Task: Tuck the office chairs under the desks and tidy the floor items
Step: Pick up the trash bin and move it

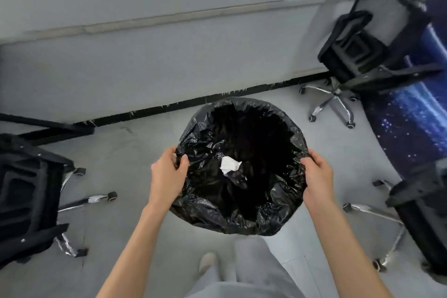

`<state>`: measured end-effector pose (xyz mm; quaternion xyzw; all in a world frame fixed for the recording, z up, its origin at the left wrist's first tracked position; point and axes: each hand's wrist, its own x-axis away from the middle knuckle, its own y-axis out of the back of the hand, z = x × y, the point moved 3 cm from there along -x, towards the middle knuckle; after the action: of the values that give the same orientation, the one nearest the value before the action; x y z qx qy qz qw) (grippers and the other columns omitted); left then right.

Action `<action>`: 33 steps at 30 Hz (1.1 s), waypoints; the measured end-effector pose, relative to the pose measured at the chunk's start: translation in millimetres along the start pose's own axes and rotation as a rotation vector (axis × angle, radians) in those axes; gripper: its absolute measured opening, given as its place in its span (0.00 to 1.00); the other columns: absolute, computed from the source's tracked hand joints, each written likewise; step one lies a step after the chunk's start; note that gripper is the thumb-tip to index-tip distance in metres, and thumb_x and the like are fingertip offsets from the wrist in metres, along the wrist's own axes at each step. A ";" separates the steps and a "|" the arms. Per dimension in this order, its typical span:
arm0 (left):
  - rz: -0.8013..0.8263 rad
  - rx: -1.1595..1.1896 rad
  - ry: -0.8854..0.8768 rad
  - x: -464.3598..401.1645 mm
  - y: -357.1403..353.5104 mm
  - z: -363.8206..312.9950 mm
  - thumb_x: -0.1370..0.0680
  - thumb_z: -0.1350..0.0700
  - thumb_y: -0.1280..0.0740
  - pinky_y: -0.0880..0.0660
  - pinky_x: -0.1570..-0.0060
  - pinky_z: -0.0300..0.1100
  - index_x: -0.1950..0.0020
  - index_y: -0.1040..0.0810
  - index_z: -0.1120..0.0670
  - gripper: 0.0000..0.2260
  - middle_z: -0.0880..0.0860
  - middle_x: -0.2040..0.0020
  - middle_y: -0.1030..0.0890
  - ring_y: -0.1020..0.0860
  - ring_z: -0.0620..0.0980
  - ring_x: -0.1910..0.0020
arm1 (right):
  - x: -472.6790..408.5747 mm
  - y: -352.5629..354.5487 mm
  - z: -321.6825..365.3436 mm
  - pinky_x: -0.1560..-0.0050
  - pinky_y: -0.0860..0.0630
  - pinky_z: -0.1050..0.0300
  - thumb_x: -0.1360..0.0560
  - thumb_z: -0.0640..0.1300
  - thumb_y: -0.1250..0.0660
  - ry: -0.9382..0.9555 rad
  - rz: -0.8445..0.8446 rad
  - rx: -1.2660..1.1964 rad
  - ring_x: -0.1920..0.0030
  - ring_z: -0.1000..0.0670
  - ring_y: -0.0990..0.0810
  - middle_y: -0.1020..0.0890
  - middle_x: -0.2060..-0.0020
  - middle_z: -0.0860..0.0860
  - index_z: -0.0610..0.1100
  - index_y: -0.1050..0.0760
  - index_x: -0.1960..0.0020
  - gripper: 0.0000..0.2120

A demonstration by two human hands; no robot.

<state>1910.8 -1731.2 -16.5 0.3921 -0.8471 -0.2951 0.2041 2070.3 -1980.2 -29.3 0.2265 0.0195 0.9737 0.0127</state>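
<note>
A round trash bin lined with a black plastic bag [273,215] stands on the grey floor in front of me. A crumpled white paper [229,165] lies inside it. My left hand [167,176] grips the bag-covered rim on the left side, thumb hooked over the edge. My right hand [318,176] grips the rim on the right side. A black mesh office chair [362,38] stands at the upper right. Another black chair [26,191] is at the left edge, and part of a third chair [420,203] shows at the right.
A grey wall with a black baseboard [154,110] runs behind the bin. A desk edge with a blue starry mat [411,118] is at the right. Chrome chair bases with castors [333,101] spread over the floor. My grey trouser leg and shoe [208,261] are below.
</note>
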 end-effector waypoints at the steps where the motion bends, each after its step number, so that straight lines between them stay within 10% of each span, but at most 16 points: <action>1: 0.030 0.000 -0.014 -8.9 -13.0 -11.1 0.22 0.56 0.39 0.35 0.67 0.31 0.38 0.29 0.62 0.15 0.50 0.69 0.29 0.31 0.43 0.69 | -9.9 7.3 4.2 0.58 0.24 0.58 0.26 0.32 0.42 -0.009 -0.040 -0.025 0.59 0.51 0.21 0.19 0.58 0.49 0.51 0.23 0.57 0.17; 6: 0.111 -0.005 -0.073 -61.0 -83.5 -65.4 0.22 0.57 0.39 0.35 0.68 0.21 0.39 0.28 0.63 0.14 0.51 0.71 0.29 0.32 0.43 0.70 | -82.7 31.7 22.8 0.61 0.26 0.60 0.26 0.32 0.42 -0.048 -0.165 -0.086 0.61 0.51 0.22 0.20 0.61 0.49 0.46 0.23 0.52 0.13; 18: 0.160 -0.077 -0.038 -197.3 -211.9 -189.0 0.22 0.56 0.39 0.33 0.58 0.42 0.41 0.28 0.60 0.13 0.57 0.62 0.22 0.22 0.60 0.63 | -282.7 32.7 106.5 0.56 0.26 0.61 0.27 0.33 0.42 -0.064 -0.220 -0.048 0.60 0.53 0.26 0.22 0.59 0.49 0.40 0.23 0.46 0.14; 33: 0.406 -0.146 -0.197 -474.8 -361.9 -315.0 0.22 0.59 0.39 0.36 0.61 0.40 0.43 0.28 0.57 0.09 0.50 0.65 0.28 0.29 0.51 0.61 | -528.9 -50.9 168.8 0.48 0.23 0.52 0.28 0.33 0.43 -0.149 -0.437 -0.140 0.54 0.47 0.22 0.20 0.54 0.45 0.41 0.22 0.46 0.15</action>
<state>2578.7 -1653.3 -75.7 0.1673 -0.9008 -0.3454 0.2034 2620.1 -1941.7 -113.2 0.2866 -0.0006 0.9274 0.2403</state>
